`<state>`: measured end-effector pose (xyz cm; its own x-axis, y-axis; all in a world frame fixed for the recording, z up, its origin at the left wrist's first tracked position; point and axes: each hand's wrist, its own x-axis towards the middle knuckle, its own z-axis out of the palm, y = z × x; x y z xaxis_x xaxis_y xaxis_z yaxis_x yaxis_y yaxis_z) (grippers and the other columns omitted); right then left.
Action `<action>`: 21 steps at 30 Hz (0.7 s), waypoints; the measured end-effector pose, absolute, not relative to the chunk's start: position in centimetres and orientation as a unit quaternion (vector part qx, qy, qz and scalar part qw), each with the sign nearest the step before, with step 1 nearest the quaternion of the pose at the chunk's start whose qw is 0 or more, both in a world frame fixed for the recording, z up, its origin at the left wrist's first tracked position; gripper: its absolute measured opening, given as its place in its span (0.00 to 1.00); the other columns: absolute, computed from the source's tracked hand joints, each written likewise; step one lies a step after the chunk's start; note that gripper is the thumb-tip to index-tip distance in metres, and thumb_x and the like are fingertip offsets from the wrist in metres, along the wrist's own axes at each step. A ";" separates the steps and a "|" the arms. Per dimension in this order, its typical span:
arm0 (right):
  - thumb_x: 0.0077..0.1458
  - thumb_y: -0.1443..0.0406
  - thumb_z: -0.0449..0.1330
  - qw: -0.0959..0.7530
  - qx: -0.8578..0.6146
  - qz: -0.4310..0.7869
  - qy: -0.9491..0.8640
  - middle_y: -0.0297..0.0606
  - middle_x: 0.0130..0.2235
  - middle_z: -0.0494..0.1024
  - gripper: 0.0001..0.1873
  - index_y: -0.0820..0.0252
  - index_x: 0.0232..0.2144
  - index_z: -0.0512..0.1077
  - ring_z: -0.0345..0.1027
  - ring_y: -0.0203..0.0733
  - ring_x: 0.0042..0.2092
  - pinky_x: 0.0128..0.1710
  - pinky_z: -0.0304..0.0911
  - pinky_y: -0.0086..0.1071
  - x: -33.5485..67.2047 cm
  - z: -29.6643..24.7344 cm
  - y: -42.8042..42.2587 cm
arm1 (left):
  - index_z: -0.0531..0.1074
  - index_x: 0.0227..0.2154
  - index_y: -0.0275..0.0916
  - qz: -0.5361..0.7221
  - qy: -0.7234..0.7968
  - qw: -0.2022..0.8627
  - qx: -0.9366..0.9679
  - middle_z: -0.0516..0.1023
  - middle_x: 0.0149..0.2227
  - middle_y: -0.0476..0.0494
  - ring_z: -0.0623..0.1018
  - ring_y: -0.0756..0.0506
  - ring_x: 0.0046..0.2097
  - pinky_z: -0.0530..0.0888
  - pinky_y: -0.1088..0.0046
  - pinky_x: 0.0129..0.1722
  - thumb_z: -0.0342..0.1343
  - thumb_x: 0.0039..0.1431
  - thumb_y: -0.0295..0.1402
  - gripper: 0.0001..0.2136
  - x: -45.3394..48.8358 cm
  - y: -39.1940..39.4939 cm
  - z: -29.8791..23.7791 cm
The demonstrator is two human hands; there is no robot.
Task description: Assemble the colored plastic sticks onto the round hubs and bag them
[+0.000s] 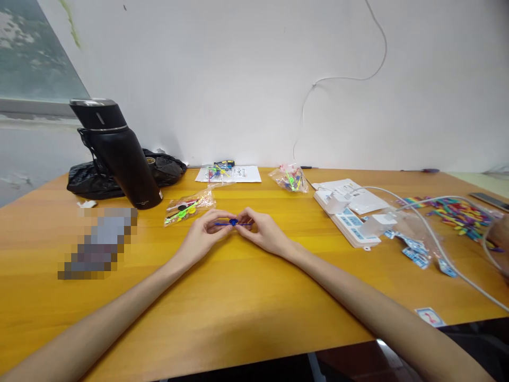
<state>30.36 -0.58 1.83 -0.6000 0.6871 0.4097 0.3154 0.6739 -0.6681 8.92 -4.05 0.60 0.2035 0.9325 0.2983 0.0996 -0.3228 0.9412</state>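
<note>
Both hands meet over the middle of the wooden table (222, 307). Between their fingertips is a small blue plastic piece (234, 222) with a round centre and thin arms reaching out to either side. My left hand (202, 236) pinches it from the left, and my right hand (264, 231) pinches it from the right. The fingers hide part of the piece, so its exact kind is unclear. Just beyond my left hand lies a clear plastic bag (191, 207) with yellow, black and red plastic parts in it.
A tall black bottle (119, 159) stands at the left by a black bag (170, 168). A blurred flat object (99, 241) lies nearer. Right are a white power strip (352, 228) with plugs and cables, and colourful small pieces (461, 215). Another bag of parts (292, 179) lies near the wall.
</note>
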 end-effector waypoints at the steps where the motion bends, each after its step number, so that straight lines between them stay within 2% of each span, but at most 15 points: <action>1: 0.64 0.63 0.59 0.337 -0.295 0.275 -0.851 0.37 0.41 0.79 0.07 0.57 0.43 0.70 0.73 0.38 0.39 0.42 0.67 0.31 30.4 1.8 -0.6 | 0.78 0.47 0.42 0.490 0.398 0.421 0.651 0.78 0.52 0.41 0.80 0.41 0.53 0.75 0.60 0.58 0.64 0.60 0.39 0.14 8.9 -4.0 0.6; 7: 0.65 0.62 0.59 0.343 -0.292 0.282 -0.847 0.37 0.40 0.80 0.07 0.58 0.43 0.71 0.73 0.37 0.38 0.41 0.67 0.30 30.4 1.9 -0.6 | 0.79 0.47 0.42 0.489 0.417 0.401 0.653 0.78 0.52 0.41 0.79 0.41 0.53 0.74 0.61 0.58 0.63 0.61 0.40 0.14 8.9 -4.1 1.1; 11: 0.66 0.61 0.58 0.340 -0.300 0.293 -0.842 0.37 0.40 0.80 0.08 0.58 0.43 0.71 0.74 0.38 0.39 0.41 0.67 0.30 30.4 2.0 -0.6 | 0.77 0.49 0.41 0.477 0.428 0.434 0.633 0.80 0.53 0.40 0.80 0.39 0.53 0.74 0.58 0.59 0.62 0.61 0.42 0.16 9.0 -4.3 1.4; 16: 0.65 0.59 0.59 0.332 -0.334 0.301 -0.829 0.37 0.40 0.81 0.10 0.58 0.43 0.72 0.73 0.37 0.36 0.37 0.66 0.30 30.4 1.9 -0.5 | 0.77 0.47 0.40 0.478 0.432 0.436 0.628 0.80 0.53 0.40 0.80 0.39 0.53 0.74 0.59 0.58 0.63 0.60 0.43 0.16 9.0 -4.2 1.2; 21: 0.64 0.58 0.60 0.329 -0.347 0.316 -0.819 0.38 0.42 0.81 0.15 0.59 0.49 0.71 0.73 0.36 0.34 0.36 0.66 0.30 30.5 1.9 -0.4 | 0.74 0.50 0.40 0.489 0.436 0.434 0.618 0.78 0.56 0.38 0.79 0.39 0.55 0.73 0.58 0.59 0.65 0.58 0.44 0.20 9.1 -3.9 1.1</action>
<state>30.47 -0.39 1.93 -0.5426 0.7764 0.3206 0.3603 0.5598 -0.7462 9.10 -3.94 1.07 0.1425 0.9636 0.2261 0.1140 -0.2429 0.9633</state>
